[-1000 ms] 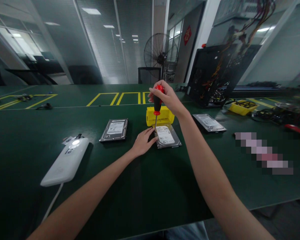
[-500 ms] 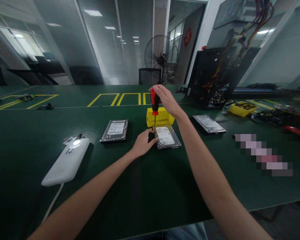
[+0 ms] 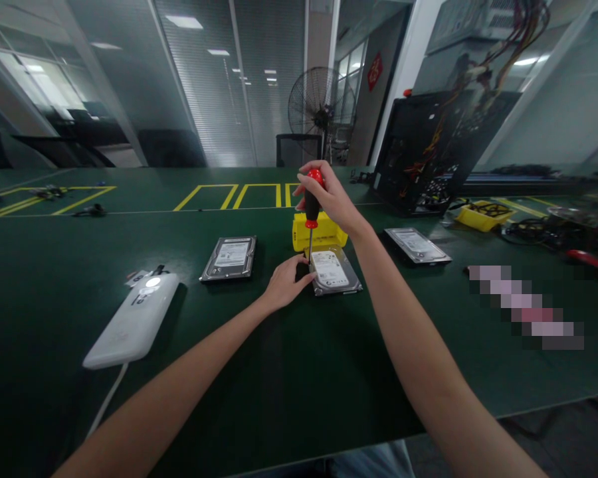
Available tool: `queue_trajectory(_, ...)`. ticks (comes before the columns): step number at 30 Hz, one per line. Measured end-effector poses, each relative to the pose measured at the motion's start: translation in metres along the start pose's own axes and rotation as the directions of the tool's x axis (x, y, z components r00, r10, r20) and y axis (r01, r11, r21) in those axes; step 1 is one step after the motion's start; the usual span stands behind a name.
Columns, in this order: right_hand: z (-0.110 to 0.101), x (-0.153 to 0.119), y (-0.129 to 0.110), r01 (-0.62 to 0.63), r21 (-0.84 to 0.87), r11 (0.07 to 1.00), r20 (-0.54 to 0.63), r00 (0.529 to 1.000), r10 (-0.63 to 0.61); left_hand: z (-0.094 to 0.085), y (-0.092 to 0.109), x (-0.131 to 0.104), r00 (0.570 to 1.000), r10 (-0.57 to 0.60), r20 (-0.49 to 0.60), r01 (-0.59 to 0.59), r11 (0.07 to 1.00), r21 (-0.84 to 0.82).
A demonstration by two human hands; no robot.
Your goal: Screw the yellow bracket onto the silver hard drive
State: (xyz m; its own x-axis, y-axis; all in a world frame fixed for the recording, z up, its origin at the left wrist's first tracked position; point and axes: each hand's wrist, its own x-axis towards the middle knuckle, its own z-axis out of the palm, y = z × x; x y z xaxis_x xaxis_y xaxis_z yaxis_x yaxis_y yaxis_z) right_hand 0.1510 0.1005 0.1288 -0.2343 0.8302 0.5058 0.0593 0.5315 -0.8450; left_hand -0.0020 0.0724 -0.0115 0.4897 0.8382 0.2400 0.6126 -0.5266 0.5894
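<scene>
My right hand [image 3: 329, 194] is wrapped round the red-and-black handle of a screwdriver [image 3: 311, 206], which stands nearly upright. Its shaft runs down to the left edge of a hard drive [image 3: 331, 267] with a white label; the tip itself is hard to see. At that same edge my left hand [image 3: 285, 281] grips the drive, thumb on its near left side and index finger close to the screwdriver tip. Right behind the drive is a yellow plastic bin [image 3: 323, 232], touching or nearly touching it.
Another hard drive [image 3: 232, 257] lies to the left, and a third [image 3: 416, 245] to the right. A white power bank [image 3: 132, 322] with a cable sits near left. At the back right stand an opened computer case [image 3: 423, 153] and a small yellow bin [image 3: 483, 216] beside tangled cables.
My right hand has shifted its grip on the screwdriver handle, its fingers now loosened and curled round the side. The handle has tilted slightly to the right. My left hand and the drive stay put.
</scene>
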Motion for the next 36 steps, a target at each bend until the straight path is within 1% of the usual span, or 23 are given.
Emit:
queue_trajectory(3, -0.001, 0.0, -0.001, 0.012, -0.011, 1.0, 0.013, 1.0, -0.012, 0.0, 0.0, -0.001, 1.0, -0.003, -0.002, 0.003, 1.0, -0.002)
queue_trajectory(10, -0.001, 0.001, 0.002, 0.017, 0.021, 1.0, -0.019, 1.0, -0.017, -0.001, 0.001, 0.0, 1.0, 0.028, -0.014, -0.028, 1.0, -0.008)
queue_trajectory(14, 0.0, 0.003, 0.005, 0.015, 0.011, 1.0, -0.033, 0.999, -0.015, 0.001, -0.001, 0.001, 0.999, 0.032, -0.026, -0.033, 0.999, -0.011)
queue_trajectory(17, 0.0, 0.004, 0.007, 0.029, 0.018, 0.999, -0.025, 0.999, -0.029, 0.002, -0.002, 0.003, 0.999, 0.033, -0.033, -0.033, 0.999, -0.017)
queue_trajectory(26, 0.001, 0.004, 0.007, 0.053, 0.016, 0.998, -0.002, 0.999, -0.053, 0.001, -0.001, 0.006, 1.0, 0.002, -0.013, -0.002, 1.0, -0.014)
queue_trajectory(31, 0.002, 0.004, 0.007, 0.041, 0.005, 0.999, 0.001, 0.999, -0.042, 0.003, -0.003, 0.007, 1.0, 0.008, 0.007, -0.008, 1.0, 0.017)
queue_trajectory(36, 0.001, 0.004, 0.009, 0.062, 0.017, 0.998, 0.014, 0.998, -0.062, 0.005, -0.005, 0.008, 1.0, -0.008, 0.019, 0.007, 0.999, 0.039)
